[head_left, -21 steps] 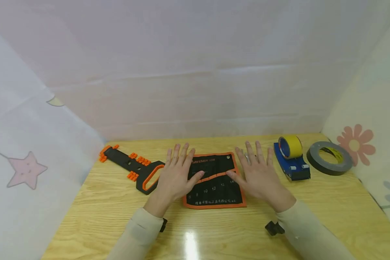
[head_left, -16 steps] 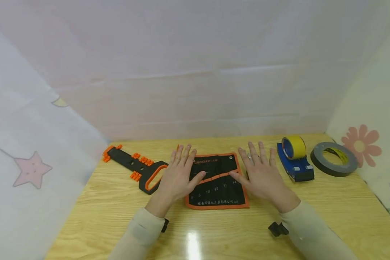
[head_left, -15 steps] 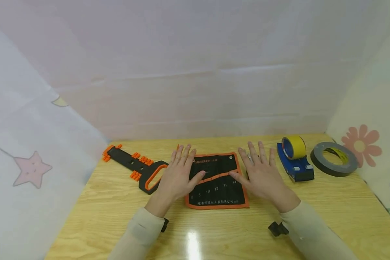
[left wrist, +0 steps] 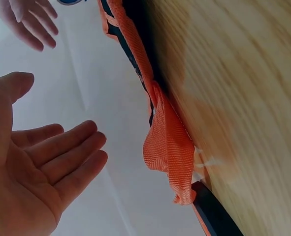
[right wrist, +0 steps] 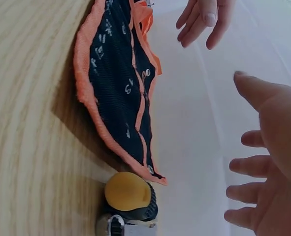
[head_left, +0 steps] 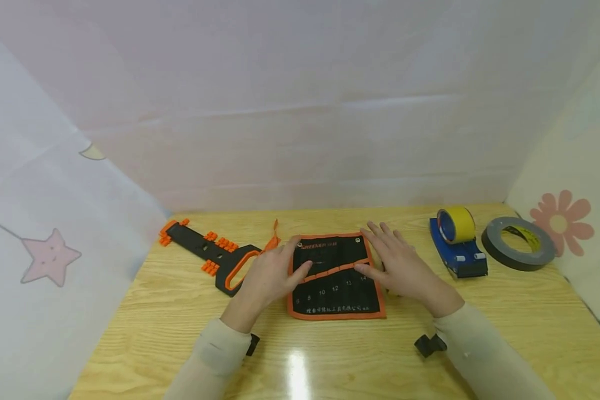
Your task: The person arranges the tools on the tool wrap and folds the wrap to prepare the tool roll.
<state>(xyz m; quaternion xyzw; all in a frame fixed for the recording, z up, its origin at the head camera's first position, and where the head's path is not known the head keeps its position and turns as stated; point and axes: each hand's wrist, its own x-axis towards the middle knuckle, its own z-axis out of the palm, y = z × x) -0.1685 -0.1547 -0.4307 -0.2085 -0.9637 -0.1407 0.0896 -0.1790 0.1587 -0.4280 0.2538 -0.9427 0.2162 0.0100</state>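
Hands poised over tool pouch. The left hand (head_left: 270,275) and right hand (head_left: 400,266) are held with fingers spread, nothing gripped, flanking the black-and-orange tool pouch (head_left: 336,289), which lies unrolled and flat between them. Rolling or lifting is judged not yet begun; an orange strap (left wrist: 170,147) trails beyond the left fingertips.

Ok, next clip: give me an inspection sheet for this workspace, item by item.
Surface: light wooden table, glossy, with a glare spot near the front edge.
Job's things: black tool pouch with orange trim, lying flat, sizes printed on its pockets.
Clutter: black-and-orange tool, blue tape dispenser with a yellow roll, grey tape roll.
Hands: left hand and right hand open over the pouch's side edges; contact cannot be told.
Cables: nothing seen.
Surroundings: pale cloth backdrop with star and flower prints.
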